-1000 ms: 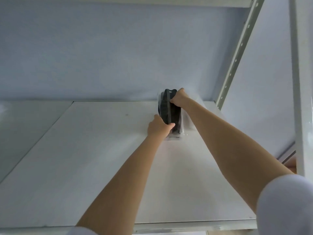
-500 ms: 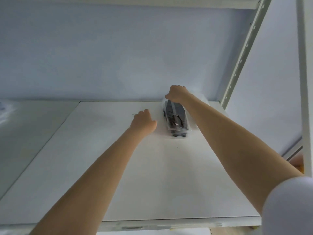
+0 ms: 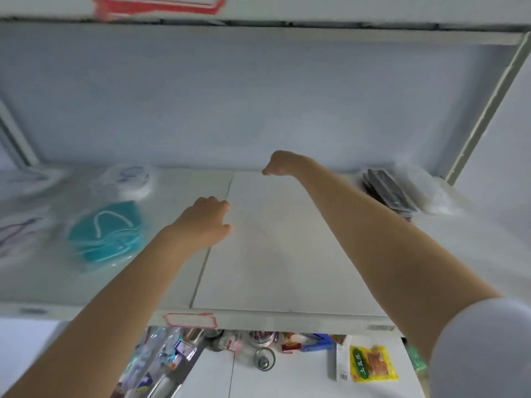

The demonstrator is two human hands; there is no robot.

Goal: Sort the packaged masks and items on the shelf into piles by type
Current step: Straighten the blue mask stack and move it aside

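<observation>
Both hands are empty over mid-shelf, between piles. Left hand is by the board seam, fingers loosely curled, thumb out, holding nothing. Right hand is further back near the wall, fingers balled, nothing visible in it. Black masks are stacked rear right by the post. Teal masks are on the left, with white packs behind them. Types sit well apart so piles don't mix. Probably mid-sort, next pick on the left. Shelf is smooth white board. Lower shelf holds mixed packets.
</observation>
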